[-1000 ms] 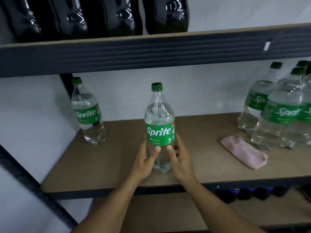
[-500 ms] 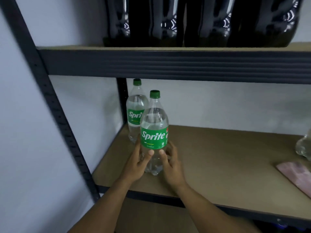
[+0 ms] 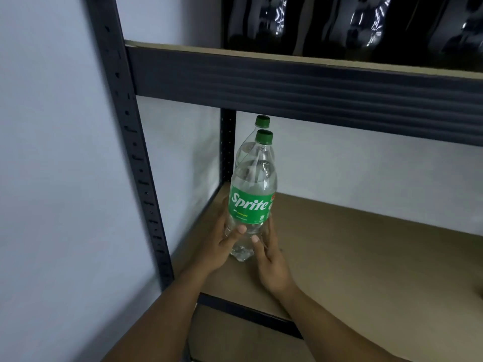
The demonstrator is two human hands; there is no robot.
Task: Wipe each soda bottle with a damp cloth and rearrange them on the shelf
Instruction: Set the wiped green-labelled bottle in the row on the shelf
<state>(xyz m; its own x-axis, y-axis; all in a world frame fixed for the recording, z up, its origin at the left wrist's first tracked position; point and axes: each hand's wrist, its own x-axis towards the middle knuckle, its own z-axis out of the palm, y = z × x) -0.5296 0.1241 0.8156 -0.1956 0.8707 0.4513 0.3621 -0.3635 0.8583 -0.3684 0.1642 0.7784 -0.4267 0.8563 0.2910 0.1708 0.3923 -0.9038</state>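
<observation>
The left thumb (image 3: 241, 229) lies across the front of the Sprite bottle (image 3: 251, 205) just under its green label. The other left fingers curl round the bottle's far side, mostly hidden behind the clear plastic. The right thumb (image 3: 254, 239) presses the lower front a little below the left one. The right fingers (image 3: 270, 223) run up the bottle's right flank, close together. The two thumbs sit near each other but do not touch.

Both hands clamp the bottle's lower body between them, the left hand (image 3: 219, 246) from the left and the right hand (image 3: 271, 262) from the right, palms facing inward. The wrists are fairly straight. The bare left forearm (image 3: 162, 320) and right forearm (image 3: 339, 333) reach up from the bottom of the view and converge on the bottle.

The held bottle stands nearly upright at the left end of the brown shelf board (image 3: 352, 257), its base at the board; contact cannot be told. Directly behind it stands a second Sprite bottle (image 3: 244, 150), in the back corner beside the dark rear post (image 3: 228, 152). Dark bottles (image 3: 339, 22) line the upper shelf (image 3: 287, 82).
</observation>
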